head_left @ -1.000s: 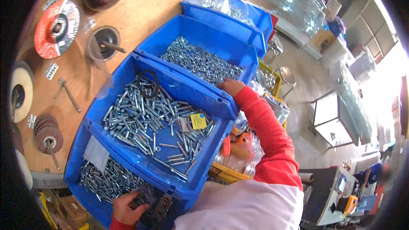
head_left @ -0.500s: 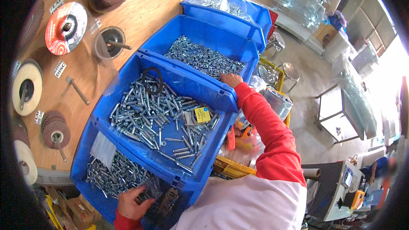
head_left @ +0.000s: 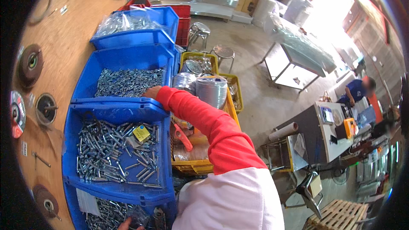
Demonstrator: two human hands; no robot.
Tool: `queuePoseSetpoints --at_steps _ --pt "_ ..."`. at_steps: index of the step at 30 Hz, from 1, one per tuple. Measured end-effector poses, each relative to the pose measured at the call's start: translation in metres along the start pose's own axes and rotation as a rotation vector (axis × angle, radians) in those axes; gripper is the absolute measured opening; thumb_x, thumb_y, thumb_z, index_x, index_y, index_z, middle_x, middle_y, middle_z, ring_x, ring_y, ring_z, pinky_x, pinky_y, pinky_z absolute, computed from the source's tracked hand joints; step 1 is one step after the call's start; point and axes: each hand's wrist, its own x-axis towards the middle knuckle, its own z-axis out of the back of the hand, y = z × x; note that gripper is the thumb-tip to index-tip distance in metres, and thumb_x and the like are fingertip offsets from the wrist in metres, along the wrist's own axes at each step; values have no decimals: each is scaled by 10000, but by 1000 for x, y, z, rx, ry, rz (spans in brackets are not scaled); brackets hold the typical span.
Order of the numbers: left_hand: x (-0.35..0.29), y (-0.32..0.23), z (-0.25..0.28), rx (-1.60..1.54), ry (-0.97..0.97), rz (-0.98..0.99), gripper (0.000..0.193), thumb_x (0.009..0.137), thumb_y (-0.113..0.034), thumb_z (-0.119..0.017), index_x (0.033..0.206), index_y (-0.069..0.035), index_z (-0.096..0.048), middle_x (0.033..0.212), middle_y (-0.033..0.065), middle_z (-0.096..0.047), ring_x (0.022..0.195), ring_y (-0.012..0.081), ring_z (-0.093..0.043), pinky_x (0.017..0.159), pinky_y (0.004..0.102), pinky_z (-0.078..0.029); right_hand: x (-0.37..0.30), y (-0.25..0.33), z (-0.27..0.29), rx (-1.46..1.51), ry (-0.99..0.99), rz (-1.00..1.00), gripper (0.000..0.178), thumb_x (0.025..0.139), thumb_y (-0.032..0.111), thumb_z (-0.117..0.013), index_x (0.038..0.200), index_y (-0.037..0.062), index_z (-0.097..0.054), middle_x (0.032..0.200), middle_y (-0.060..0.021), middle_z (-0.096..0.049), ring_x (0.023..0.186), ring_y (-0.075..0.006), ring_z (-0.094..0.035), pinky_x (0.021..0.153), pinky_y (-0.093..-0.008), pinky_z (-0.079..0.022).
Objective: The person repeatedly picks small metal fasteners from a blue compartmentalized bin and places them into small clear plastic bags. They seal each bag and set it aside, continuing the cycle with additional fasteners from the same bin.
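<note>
My right hand (head_left: 151, 92) reaches over the near right corner of a blue bin (head_left: 81, 86), at the edge of a heap of small metal nuts (head_left: 128, 81). Its fingertips are hidden, so whether it grips anything does not show. At the bottom edge, only a few fingers of my left hand (head_left: 124, 224) show, closed at a clear plastic bag (head_left: 138, 216) over the nearest bin of bolts (head_left: 111, 209). A pliers-like metal tool (head_left: 159, 218) lies beside that bag. Between the hands, a middle bin holds loose bolts (head_left: 100, 153) and a small yellow box (head_left: 141, 133).
A farther blue bin (head_left: 168, 19) holds bagged hardware. Right of the bins, yellow crates (head_left: 204, 163) hold wire coils (head_left: 211, 91) and a red-handled tool (head_left: 183, 138). Discs hang on a wooden board (head_left: 59, 72) at left. Beyond are stools (head_left: 223, 52), tables and another person (head_left: 355, 90).
My view has swung up and to the right, so the bins sit farther left and lower. My right hand stays at the nuts bin; my left hand has mostly dropped out of the picture.
</note>
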Motion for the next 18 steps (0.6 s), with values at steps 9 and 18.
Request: queuePoseSetpoints --at_steps 9,18 --pt "0 -3 -4 40 7 1 558 860 -201 -821 1347 7 -643 920 145 -766 702 122 -634 644 325 -531 1 14 14 128 -84 -20 283 945 303 -577 1088 136 -755 1080 -189 -748 1035 -397 -719 873 -526 -568" --pt "-2 1 -6 195 -184 -375 334 888 -204 -791 1129 21 -740 780 168 -704 617 227 -611 603 341 -502 -38 -12 45 1874 -755 -137 266 951 81 -575 1189 -24 -625 1010 -189 -691 888 -299 -714 774 -395 -628"
